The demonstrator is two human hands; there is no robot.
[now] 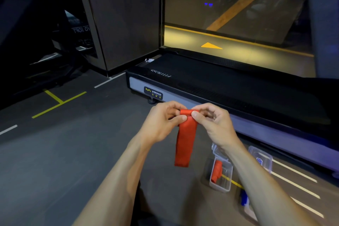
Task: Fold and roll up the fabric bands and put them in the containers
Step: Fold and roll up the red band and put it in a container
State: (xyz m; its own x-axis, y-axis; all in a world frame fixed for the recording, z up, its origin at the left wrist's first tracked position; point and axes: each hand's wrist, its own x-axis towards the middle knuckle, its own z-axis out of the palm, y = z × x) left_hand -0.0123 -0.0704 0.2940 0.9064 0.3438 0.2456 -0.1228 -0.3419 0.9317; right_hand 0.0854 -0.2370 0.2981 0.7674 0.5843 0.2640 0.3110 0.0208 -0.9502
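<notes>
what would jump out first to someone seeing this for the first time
The bright red band at centre, pinched at its rolled top by the left hand and right hand, its tail hanging down. Lower right on the floor, an open clear container already holds another red roll. Behind the hands lies a black treadmill, and beyond it a yellow arrow on the floor.

Treadmill (229, 86), black deck, grey side rail, "BODY STRONG" label (153, 93). Dark floor (55, 152) with yellow and white line markings. Glass panel (238, 5) behind treadmill; yellow arrow (211, 45) on ground beyond.
</notes>
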